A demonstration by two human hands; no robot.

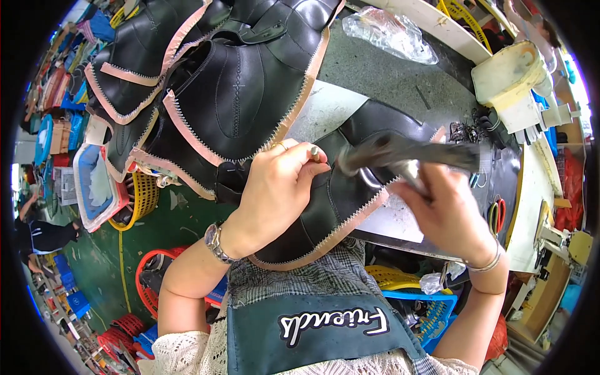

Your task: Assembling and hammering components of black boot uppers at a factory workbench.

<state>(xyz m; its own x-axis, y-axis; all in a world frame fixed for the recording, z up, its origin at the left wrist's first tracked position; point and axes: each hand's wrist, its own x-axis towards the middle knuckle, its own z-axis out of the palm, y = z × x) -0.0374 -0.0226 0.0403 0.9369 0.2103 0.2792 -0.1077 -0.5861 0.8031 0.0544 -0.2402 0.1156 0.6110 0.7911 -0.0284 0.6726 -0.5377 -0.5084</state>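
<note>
My left hand (275,184) pinches a short metal punch (315,152) between thumb and fingers, upright above a black leather shoe upper (322,215). The punch's lower end is hidden behind my fingers. Wrapped around a hammer (406,153), my right hand (447,209) is to the right of the punch. The hammer is smeared by motion, its head close to the punch but apart from it. A pale zigzag-stitched strip edges the upper, which lies partly over a white board (400,219) and hangs toward my lap.
More black leather uppers (250,87) are heaped at the far left of the dark worktable (387,81). A clear plastic bag (390,34) lies at the back. Baskets stand below, including a yellow one (145,197) and a blue one (437,312). A cream machine (509,78) stands at the right.
</note>
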